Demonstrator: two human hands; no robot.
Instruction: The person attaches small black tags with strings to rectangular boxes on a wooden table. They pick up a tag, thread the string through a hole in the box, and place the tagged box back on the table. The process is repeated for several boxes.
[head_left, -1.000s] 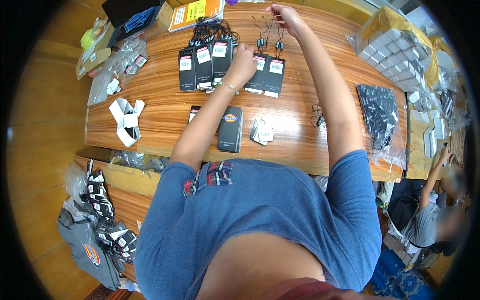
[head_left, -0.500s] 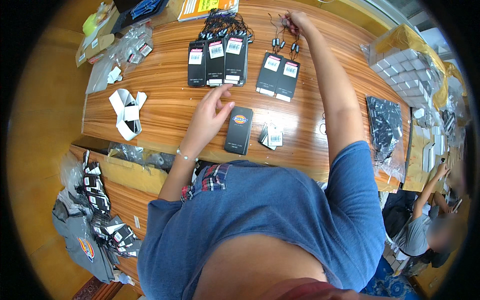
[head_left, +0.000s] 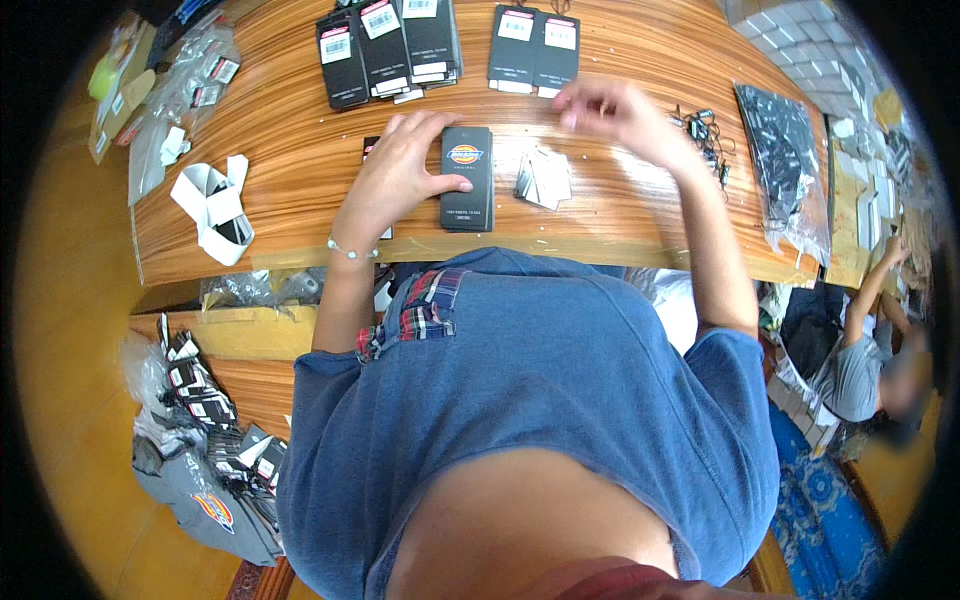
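Observation:
My left hand (head_left: 400, 175) lies open beside a stack of dark grey hang tags (head_left: 467, 205) with a coloured logo. Its thumb stretches over the stack's left edge, and its fingers reach toward the top left corner. A dark card (head_left: 370, 146) shows partly from under this hand. Slightly blurred, my right hand (head_left: 620, 115) is over the table with bent, parted fingers and nothing visible in them. It is nearest to a pair of barcoded hang tags (head_left: 533, 50). Small white labels (head_left: 545, 180) lie fanned between the hands.
Overlapping hang tags (head_left: 385, 50) lie at the back. A white strip loop (head_left: 215, 210) is at left. Black cords with clips (head_left: 705, 140) and a plastic bag of dark items (head_left: 785, 165) lie at right. White boxes (head_left: 800, 50) stand beyond; another person (head_left: 855, 370) sits at far right.
My right hand has come back from the cords at the far edge toward the table's middle. My left thumb now rests over the tag stack. The view has tipped toward me.

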